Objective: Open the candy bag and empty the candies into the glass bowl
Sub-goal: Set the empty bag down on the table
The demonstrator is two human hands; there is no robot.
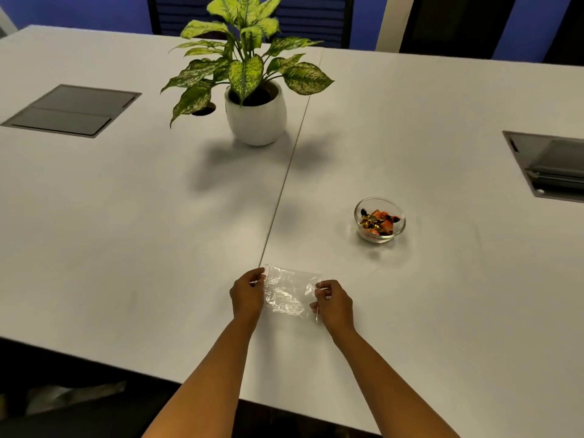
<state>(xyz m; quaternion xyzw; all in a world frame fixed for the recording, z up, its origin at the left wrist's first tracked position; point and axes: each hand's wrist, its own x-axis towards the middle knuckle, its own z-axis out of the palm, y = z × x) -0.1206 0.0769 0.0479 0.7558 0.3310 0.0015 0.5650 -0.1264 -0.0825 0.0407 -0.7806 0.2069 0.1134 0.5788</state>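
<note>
Left hand (247, 294) and right hand (333, 300) each pinch an edge of the candy bag (289, 292), stretched flat and looking empty; candies (377, 222) sit in glass bowl (379, 220).

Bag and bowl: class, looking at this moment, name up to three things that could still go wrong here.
1. The bag looks empty and is pinched at both ends by the left hand and right hand; being light and limp, it might slide or blow off the table if dropped carelessly.
2. The bowl is small and the candies fill much of it; a knock from the right arm could tip it.
</note>
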